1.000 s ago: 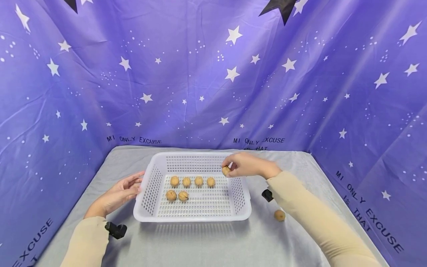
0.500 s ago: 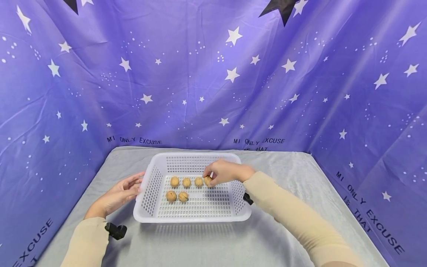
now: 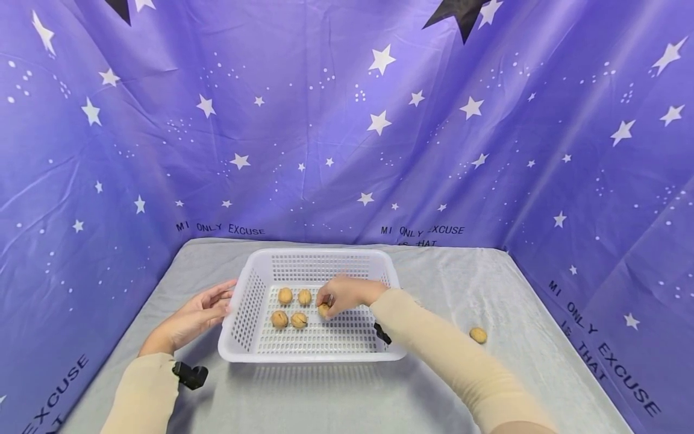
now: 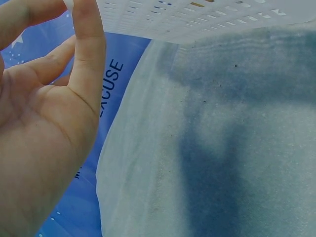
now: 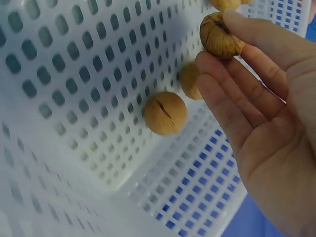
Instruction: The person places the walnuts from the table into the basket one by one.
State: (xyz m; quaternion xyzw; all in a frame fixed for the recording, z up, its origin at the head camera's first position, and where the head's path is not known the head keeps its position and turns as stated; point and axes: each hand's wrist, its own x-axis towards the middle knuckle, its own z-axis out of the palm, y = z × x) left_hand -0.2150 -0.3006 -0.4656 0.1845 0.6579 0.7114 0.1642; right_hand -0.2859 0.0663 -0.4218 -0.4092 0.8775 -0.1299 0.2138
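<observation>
My right hand (image 3: 347, 294) reaches into a white perforated plastic basket (image 3: 311, 357). Between its thumb and fingertips it pinches a walnut (image 5: 217, 42), just right of the front pair of walnuts and above the basket floor. Two walnuts (image 3: 295, 296) stand at the back left inside, and a front pair (image 3: 290, 320) sits nearer me. A cracked walnut (image 5: 165, 113) and a blurred one (image 5: 190, 80) show beyond the fingers in the right wrist view. With thumb and fingers, my left hand (image 3: 190, 313) holds the basket's left rim; the left wrist view shows its open palm side.
Another walnut (image 3: 478, 335) lies on the grey cloth-covered table (image 3: 303, 401), right of my right sleeve. Purple star-printed curtains (image 3: 303, 120) enclose the back and both sides. My right forearm crosses above the basket's right wall.
My right hand has carried the walnut from above the right end leftward and down into the basket. The left hand keeps its place. A table walnut appears right of the sleeve; the one seen earlier is hidden.
</observation>
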